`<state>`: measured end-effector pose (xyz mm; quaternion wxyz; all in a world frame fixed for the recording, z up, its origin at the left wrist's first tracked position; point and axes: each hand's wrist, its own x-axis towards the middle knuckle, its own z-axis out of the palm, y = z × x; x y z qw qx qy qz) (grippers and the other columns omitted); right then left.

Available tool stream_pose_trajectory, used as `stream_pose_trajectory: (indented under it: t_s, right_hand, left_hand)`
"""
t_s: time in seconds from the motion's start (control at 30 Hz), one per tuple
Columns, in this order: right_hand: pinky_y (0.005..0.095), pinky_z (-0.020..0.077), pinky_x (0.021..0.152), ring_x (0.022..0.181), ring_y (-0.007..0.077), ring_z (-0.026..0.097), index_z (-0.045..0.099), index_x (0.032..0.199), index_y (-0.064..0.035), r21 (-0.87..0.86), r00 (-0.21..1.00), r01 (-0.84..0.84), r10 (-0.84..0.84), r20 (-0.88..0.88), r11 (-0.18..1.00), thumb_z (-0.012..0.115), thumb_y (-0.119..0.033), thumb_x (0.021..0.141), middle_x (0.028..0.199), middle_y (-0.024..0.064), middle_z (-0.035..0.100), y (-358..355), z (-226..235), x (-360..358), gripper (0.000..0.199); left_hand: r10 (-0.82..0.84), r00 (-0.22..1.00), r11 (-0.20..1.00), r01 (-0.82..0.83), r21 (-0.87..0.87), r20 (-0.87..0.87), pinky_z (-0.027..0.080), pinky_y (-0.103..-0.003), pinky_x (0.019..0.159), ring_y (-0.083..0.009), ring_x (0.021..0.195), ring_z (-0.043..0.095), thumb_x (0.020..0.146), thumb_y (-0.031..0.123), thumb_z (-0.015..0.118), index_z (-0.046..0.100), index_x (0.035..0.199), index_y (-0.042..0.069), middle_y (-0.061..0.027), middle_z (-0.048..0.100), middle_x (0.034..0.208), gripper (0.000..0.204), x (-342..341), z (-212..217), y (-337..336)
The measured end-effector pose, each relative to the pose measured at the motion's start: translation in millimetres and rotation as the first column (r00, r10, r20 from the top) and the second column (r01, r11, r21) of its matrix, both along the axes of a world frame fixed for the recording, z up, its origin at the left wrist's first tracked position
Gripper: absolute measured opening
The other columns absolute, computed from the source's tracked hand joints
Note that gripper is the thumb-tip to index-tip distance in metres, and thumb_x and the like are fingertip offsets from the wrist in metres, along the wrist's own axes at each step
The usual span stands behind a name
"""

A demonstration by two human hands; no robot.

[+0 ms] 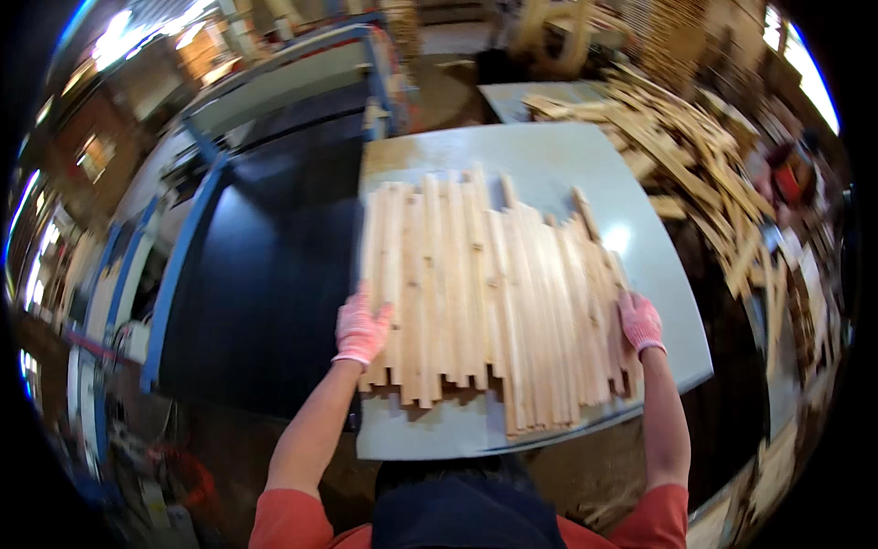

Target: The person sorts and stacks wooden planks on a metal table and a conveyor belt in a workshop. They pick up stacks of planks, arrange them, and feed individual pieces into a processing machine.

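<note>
A row of pale wooden strips (476, 293) lies side by side on a light grey tabletop (540, 151), their ends uneven at both the far and near sides. My left hand (363, 327), in a pink knit glove, grips the row's left edge, its thumb over the outer strips and its fingers along the side. At the right edge my right hand (642, 322), gloved alike, is closed against the outermost strips. The row is between both hands. Some fingertips are hidden or blurred.
Left of the tabletop runs a wide black conveyor belt (270, 265) with a blue frame (178, 284). A jumbled heap of loose wood pieces (681, 165) lies at the far right. Stacked wood (672, 41) stands behind it. A person (791, 174) is at the right rim.
</note>
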<state>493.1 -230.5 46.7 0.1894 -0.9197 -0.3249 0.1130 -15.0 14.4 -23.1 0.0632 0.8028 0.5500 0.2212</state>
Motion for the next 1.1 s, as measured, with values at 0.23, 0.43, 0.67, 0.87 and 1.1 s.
stream_pose_trajectory:
  t_s: [0.23, 0.43, 0.67, 0.87, 1.1]
  right_hand:
    - [0.0555, 0.0512, 0.091, 0.101, 0.0517, 0.069, 0.073, 0.107, 0.0055, 0.031, 0.997, 0.012, -0.014, 0.081, 0.999, 0.054, -0.060, 0.100, 0.104, 0.0337, 0.072, 15.3, -35.4, 33.2, 0.069]
    - [0.0543, 0.0508, 0.082, 0.084, 0.0469, 0.067, 0.071, 0.093, 0.0077, 0.042, 0.991, -0.023, 0.018, 0.129, 0.999, 0.064, -0.061, 0.097, 0.087, 0.0286, 0.072, 12.1, -56.0, 52.8, 0.069]
    - [0.0506, 0.0507, 0.074, 0.075, 0.0445, 0.065, 0.068, 0.090, 0.0064, 0.116, 0.975, -0.187, 0.199, -0.102, 0.975, 0.073, -0.053, 0.094, 0.080, 0.0265, 0.071, 55.2, -51.8, 16.2, 0.059]
    - [0.0513, 0.0527, 0.078, 0.082, 0.0456, 0.068, 0.067, 0.092, 0.0050, 0.088, 0.902, -0.363, 0.374, -0.217, 0.927, 0.077, -0.051, 0.086, 0.084, 0.0283, 0.070, 88.9, -90.6, -62.0, 0.057]
    - [0.0489, 0.0546, 0.080, 0.084, 0.0411, 0.071, 0.070, 0.095, 0.0021, 0.106, 0.814, -0.515, 0.524, -0.252, 0.851, 0.081, -0.048, 0.083, 0.086, 0.0224, 0.073, 201.3, -25.4, -287.4, 0.053]
  left_hand:
    - [0.071, 0.993, 0.972, -0.091, -0.218, -0.097, 0.043, -0.050, 0.109, -0.0369, 0.123, 0.062, 0.094, 0.051, 0.064, 0.044, 0.157, 0.006, -0.0212, 0.066, 0.133, 0.080, 22.1, 39.0, -11.5]
    - [0.231, 0.967, 0.883, -0.255, -0.393, -0.110, 0.044, -0.047, 0.109, -0.0329, 0.127, 0.060, 0.098, 0.059, 0.059, 0.042, 0.161, 0.010, -0.0159, 0.064, 0.139, 0.082, 42.8, 64.3, -36.9]
    - [0.395, 0.888, 0.860, -0.447, -0.247, -0.235, 0.047, -0.050, 0.102, -0.0352, 0.122, 0.061, 0.095, 0.062, 0.062, 0.046, 0.158, 0.011, -0.0152, 0.064, 0.135, 0.083, 21.7, 57.1, -44.4]
    - [0.491, 0.763, 0.801, -0.585, -0.126, -0.419, 0.047, -0.052, 0.097, -0.0370, 0.118, 0.062, 0.092, 0.066, 0.062, 0.040, 0.160, 0.010, -0.0182, 0.063, 0.133, 0.091, -61.2, 30.9, -46.4]
    - [0.585, 0.701, 0.748, -0.661, -0.063, -0.407, 0.012, -0.054, 0.131, -0.0393, 0.160, 0.025, 0.102, 0.061, 0.049, 0.033, 0.166, 0.008, -0.0189, 0.030, 0.173, 0.085, -298.0, 32.5, 50.2]
